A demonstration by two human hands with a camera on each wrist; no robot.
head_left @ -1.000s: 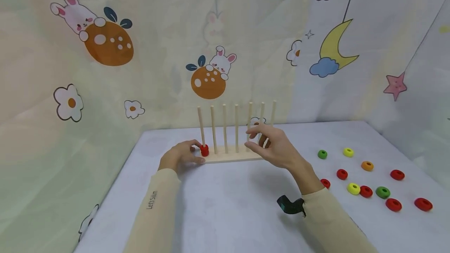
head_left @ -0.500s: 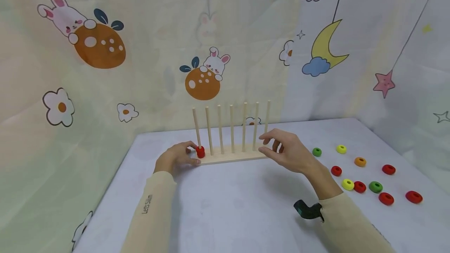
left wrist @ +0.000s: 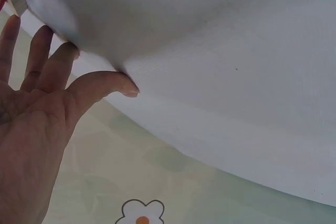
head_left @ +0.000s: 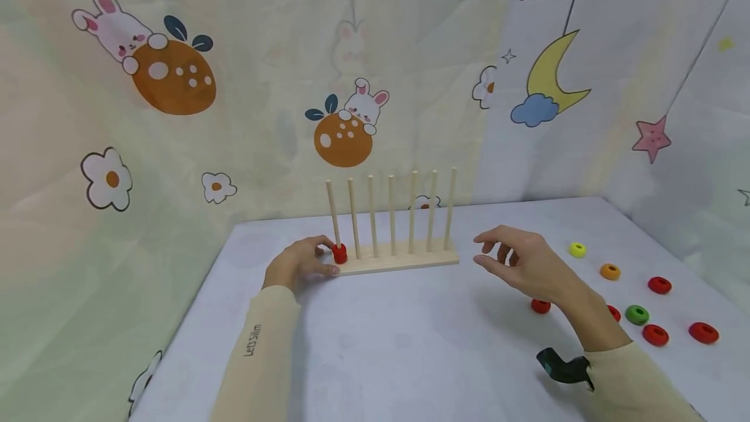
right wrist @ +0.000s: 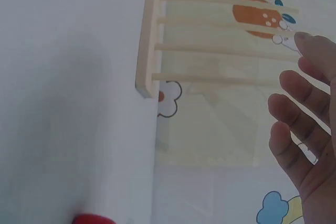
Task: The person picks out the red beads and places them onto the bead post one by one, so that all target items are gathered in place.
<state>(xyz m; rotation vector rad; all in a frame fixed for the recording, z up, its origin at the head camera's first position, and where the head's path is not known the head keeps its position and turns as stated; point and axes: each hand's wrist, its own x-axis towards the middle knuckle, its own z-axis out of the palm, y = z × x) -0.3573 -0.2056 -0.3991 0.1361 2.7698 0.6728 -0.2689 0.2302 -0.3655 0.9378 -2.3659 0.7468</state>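
A wooden peg board [head_left: 404,262] with several upright pegs stands toward the back of the table. Red beads [head_left: 340,254], seemingly stacked, sit at the foot of its leftmost peg. My left hand [head_left: 300,262] holds the board's left end, thumb at the front corner and a finger behind. In the left wrist view that hand [left wrist: 39,108] has other fingers resting low by the table. My right hand [head_left: 530,264], loosely curled and holding nothing, hovers right of the board, above a red bead [head_left: 540,306]. The right wrist view shows its fingertips [right wrist: 282,107] apart from the pegs.
Loose beads lie on the right of the white table [head_left: 410,344]: yellow [head_left: 577,250], orange [head_left: 610,271], green [head_left: 637,314] and several red. The right hand and forearm hide some. A printed curtain [head_left: 263,116] hangs behind the table.
My right hand has moved right, from in front of the right-hand pegs to beside the loose beads, now covering some. The left hand stays at the board's end.
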